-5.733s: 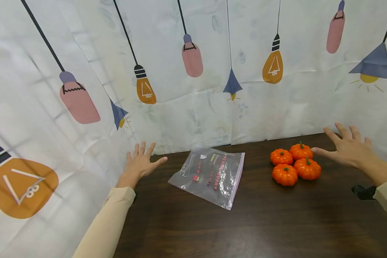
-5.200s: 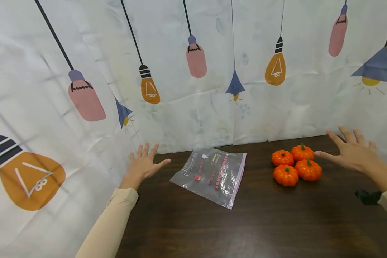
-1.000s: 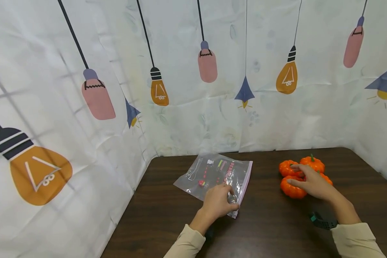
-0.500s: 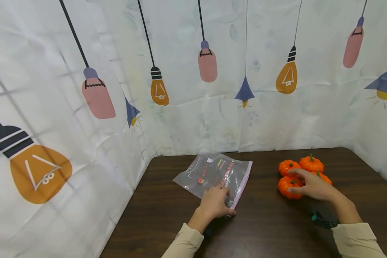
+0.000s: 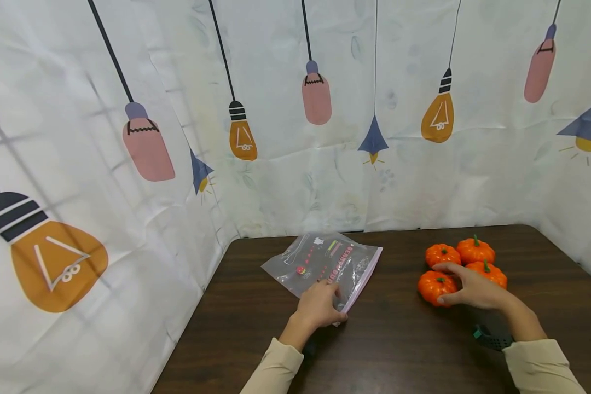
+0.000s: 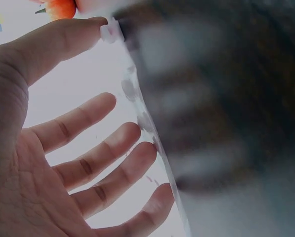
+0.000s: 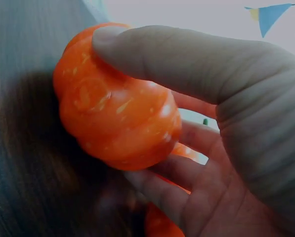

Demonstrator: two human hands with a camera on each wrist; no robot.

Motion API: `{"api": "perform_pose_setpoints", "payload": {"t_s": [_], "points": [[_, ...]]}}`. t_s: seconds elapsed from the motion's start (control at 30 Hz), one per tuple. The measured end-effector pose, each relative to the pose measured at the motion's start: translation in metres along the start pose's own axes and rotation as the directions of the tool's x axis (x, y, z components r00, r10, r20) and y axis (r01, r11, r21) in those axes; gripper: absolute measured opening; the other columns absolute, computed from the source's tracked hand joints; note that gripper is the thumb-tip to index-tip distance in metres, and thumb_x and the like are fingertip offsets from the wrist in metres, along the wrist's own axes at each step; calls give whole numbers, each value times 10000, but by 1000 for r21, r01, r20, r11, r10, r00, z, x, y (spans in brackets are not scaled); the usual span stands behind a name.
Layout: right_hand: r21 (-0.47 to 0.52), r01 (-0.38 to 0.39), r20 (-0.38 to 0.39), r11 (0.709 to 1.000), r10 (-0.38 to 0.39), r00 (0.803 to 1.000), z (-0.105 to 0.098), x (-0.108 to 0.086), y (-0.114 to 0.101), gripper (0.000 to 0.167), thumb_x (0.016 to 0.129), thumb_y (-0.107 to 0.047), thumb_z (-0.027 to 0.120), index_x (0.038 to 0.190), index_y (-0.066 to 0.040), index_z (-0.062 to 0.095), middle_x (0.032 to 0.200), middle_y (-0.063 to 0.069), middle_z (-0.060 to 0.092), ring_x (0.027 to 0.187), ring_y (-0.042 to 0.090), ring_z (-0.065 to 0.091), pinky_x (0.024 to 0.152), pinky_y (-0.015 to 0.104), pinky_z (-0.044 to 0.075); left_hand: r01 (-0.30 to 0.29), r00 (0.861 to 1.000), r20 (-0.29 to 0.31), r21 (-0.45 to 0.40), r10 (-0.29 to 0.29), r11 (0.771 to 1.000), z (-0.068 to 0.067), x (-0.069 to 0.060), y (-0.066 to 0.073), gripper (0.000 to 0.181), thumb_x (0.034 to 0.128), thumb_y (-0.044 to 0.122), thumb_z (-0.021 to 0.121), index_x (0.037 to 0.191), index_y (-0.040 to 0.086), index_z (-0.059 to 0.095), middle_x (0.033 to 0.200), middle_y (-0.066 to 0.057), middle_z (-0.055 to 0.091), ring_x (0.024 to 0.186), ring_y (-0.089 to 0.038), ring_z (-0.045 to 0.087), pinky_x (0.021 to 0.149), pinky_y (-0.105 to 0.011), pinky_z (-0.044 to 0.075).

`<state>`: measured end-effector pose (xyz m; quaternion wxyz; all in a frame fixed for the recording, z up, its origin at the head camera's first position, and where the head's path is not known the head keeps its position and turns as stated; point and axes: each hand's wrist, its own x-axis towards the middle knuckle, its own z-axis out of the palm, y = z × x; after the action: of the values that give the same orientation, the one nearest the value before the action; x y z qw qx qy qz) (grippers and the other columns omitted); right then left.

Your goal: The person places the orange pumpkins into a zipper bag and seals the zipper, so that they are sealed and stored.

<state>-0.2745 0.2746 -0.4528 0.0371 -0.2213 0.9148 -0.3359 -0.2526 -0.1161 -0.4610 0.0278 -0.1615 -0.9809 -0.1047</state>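
A clear zip bag (image 5: 315, 261) with printed red letters lies flat, its pinkish zip edge (image 5: 366, 273) facing right. My left hand (image 5: 319, 306) rests on its near corner, fingers spread. In the left wrist view the thumb touches the zip's end (image 6: 109, 32), and the fingertips lie along the bag's edge. My right hand (image 5: 480, 290) grips the front-left mini pumpkin (image 5: 432, 288), thumb on the near side and fingers behind. The right wrist view shows this orange pumpkin (image 7: 117, 118) tilted between thumb and fingers. Whether it touches the table is unclear.
Other mini pumpkins sit close by: one behind left (image 5: 441, 253), one at the back (image 5: 475, 250), one partly behind my right hand (image 5: 494, 276). All stand on a dark wooden table (image 5: 399, 339). A lamp-patterned white cloth (image 5: 285, 191) encloses the back and left.
Over the last second my left hand slid left and the bag shifted slightly left with it. My right hand closed on the front-left pumpkin, which moved left, away from the others.
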Motion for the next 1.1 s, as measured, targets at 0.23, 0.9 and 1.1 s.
{"api": "perform_pose_setpoints", "payload": {"t_s": [0.23,0.9,1.1], "points": [[-15,-18,22,1000,18,1000,3,2,2,773,856,-364,809,1454,-13,466,1410,292,529,1144,342,568,870,474,489,16,1000,-13,-11,-17,1000,0,-1,0,456,682,481,911,943,189,677,918,27,611,823,-163,564,665,-393,506],[-23,-39,37,999,40,999,7,2,4,789,863,-384,799,1466,-13,449,1397,310,532,1130,351,588,854,486,502,10,997,-73,-33,-12,999,2,0,-1,193,755,361,835,786,238,690,889,34,683,853,-200,638,636,-402,524],[-17,-39,39,999,39,998,8,2,3,795,864,-383,797,1469,-8,443,1404,312,526,1129,350,588,855,482,501,6,997,-81,-38,-9,999,2,0,0,122,775,304,813,713,257,719,887,30,697,873,-223,654,649,-413,543]]}}
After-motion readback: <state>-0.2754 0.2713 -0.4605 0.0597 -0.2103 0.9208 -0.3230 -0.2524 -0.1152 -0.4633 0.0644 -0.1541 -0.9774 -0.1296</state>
